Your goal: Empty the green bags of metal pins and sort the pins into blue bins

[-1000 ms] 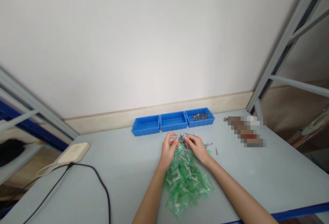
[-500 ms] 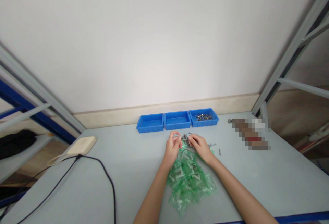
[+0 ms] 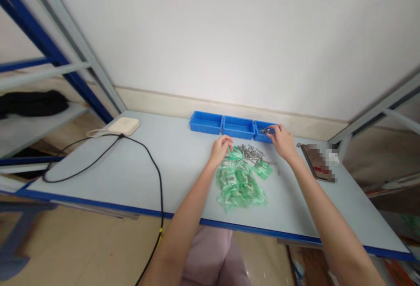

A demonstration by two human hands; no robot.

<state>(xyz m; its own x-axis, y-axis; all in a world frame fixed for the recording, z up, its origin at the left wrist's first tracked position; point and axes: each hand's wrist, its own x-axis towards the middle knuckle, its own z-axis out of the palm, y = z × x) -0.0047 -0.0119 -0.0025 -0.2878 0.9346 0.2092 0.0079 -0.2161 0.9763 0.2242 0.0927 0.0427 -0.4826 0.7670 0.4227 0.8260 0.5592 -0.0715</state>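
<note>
My right hand (image 3: 284,142) is over the right-hand blue plastic bin (image 3: 259,131), with its fingertips at the small metal screws (image 3: 267,131) lying inside. Whether those fingers pinch anything is hard to see. My left hand (image 3: 220,149) hangs curled at the left end of a loose pile of screws (image 3: 250,153) on the tabletop, beside a heap of green-tinted plastic bags (image 3: 238,185) holding small parts. Its fingers are nearest a green bag (image 3: 235,154). The other two blue bins (image 3: 206,123) (image 3: 239,127) stand to the left and show no contents.
The pale grey table (image 3: 183,163) has a blue front edge and stands against a wall. A black cable (image 3: 154,163) runs from a cream pad (image 3: 124,126) over its left side and down past the edge. A pixelated object (image 3: 318,162) lies at the right. Metal shelving flanks the table.
My right hand has moved from the pile to the right-hand bin, and my left hand has drawn slightly apart from it. The view has tilted up and shifted, showing the table's front edge and the floor.
</note>
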